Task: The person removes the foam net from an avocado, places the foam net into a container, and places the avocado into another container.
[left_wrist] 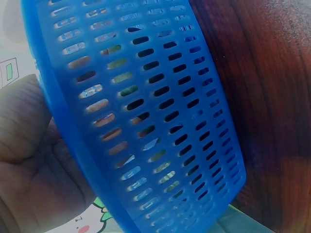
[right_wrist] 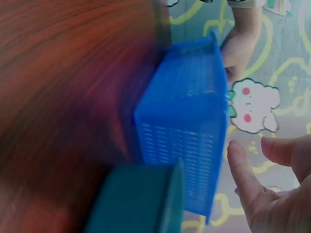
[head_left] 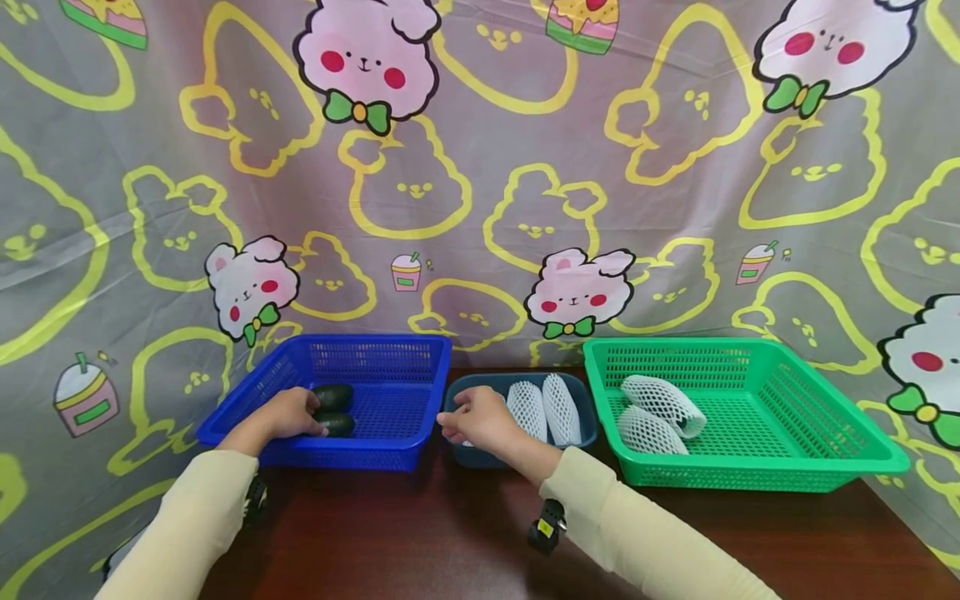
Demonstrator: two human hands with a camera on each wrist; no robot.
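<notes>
Two dark green, oblong vegetables lie in the left part of the blue basket (head_left: 375,446), one farther back (head_left: 333,397) and one nearer (head_left: 339,424). My left hand (head_left: 288,412) reaches over the rim, with its fingers at their left ends. In the left wrist view the basket wall hides those fingers, and I cannot tell how they close. My right hand (head_left: 483,421) hovers over the left side of the small dark blue-grey bin (head_left: 487,457). In the right wrist view, its thumb and index fingertips stand apart with nothing between them. White foam net sleeves (head_left: 528,408) lie beside it in the bin.
To the right stands a green basket (head_left: 750,475) with two foam-netted pieces (head_left: 651,429) at its left side. All three containers stand in a row on a dark reddish wooden table (head_left: 420,542). A printed cartoon curtain (head_left: 480,200) hangs right behind them.
</notes>
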